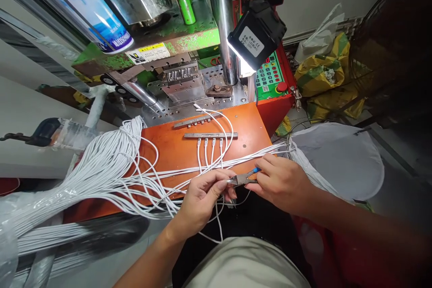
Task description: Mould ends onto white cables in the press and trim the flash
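My left hand (207, 191) pinches the end of a white cable (218, 222) over the front edge of the orange work board (251, 121). In my right hand (281, 180) is a pair of cutting pliers (240, 179) with a blue handle, its jaws at the cable end between my left fingertips. The tip of that cable is mostly hidden by my fingers. Behind my hands lies a metal bar (211, 135) with several cable plugs set along it. A second toothed metal bar (195, 120) rests farther back.
A big bundle of white cables (111, 157) spreads across the board from the left. The green press (202, 38) stands behind, its metal mould (180, 81) below. A black lamp (256, 33) hangs beside the control panel (270, 74). At right is a round white-covered container (340, 157).
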Demonstrator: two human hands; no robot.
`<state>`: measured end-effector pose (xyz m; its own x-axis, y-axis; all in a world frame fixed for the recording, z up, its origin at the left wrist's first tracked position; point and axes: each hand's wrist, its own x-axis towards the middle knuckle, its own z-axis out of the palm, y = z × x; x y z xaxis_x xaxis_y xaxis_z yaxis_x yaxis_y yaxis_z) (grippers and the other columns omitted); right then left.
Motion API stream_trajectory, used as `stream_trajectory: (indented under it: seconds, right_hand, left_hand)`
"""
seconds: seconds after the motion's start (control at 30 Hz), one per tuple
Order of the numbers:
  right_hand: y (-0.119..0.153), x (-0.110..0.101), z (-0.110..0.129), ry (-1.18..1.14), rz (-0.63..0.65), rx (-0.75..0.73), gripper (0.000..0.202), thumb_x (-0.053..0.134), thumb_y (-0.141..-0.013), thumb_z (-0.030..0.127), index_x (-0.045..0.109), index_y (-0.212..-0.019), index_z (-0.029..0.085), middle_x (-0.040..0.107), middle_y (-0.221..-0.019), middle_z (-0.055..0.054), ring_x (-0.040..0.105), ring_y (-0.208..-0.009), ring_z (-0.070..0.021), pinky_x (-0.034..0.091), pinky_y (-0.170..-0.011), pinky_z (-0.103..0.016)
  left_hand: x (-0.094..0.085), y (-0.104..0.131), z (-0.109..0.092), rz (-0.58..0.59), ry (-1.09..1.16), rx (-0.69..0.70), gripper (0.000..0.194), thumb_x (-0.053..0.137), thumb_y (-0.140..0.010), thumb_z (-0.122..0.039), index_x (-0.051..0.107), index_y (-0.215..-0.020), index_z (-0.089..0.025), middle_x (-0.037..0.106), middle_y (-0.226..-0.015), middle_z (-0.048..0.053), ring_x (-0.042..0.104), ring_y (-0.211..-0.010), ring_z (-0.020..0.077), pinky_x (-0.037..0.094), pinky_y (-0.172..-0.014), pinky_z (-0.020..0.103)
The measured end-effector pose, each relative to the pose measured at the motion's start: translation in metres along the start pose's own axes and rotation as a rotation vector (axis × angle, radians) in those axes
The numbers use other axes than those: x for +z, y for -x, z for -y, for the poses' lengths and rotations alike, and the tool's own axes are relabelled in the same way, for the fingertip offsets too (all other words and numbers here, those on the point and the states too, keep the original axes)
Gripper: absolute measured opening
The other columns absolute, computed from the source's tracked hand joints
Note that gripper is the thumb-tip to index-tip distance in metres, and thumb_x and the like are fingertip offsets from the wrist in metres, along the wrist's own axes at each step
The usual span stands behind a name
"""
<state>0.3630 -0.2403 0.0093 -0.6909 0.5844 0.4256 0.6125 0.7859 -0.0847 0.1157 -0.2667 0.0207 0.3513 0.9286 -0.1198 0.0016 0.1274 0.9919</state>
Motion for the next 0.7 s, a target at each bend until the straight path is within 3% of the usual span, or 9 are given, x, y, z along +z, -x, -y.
stream_trajectory:
  seconds: [0.13,0.7]
  right_hand:
    - [-0.0009,-0.0006,0.0012,0.021,-0.001,-0.001,0.036,0.065,-0.103,0.036,0.063,-0.071,0.020,0.059,-0.077,-0.005,0.048,-0.079,-0.0215,0.031,-0.068,-0.036]
    - [-0.0027,0.0011,0.0037,0.029,-0.007,0.009,0.036,0.066,-0.102,0.034,0.063,-0.070,0.019,0.057,-0.076,-0.005,0.048,-0.078,-0.0221,0.030,-0.066,-0.036]
  left_hand:
    - [-0.0027,0.0023,0.0002,-0.014,-0.105,0.037,0.026,0.056,-0.108,-0.030,0.073,-0.093,-0.017,0.070,-0.100,0.009,0.065,-0.081,0.0182,0.053,-0.081,0.032]
    - [0.0043,0.0047,0.0026,-0.095,-0.155,0.064,0.021,0.055,-0.108,-0.029,0.073,-0.103,-0.018,0.069,-0.100,0.006,0.064,-0.075,0.0151,0.053,-0.080,0.031]
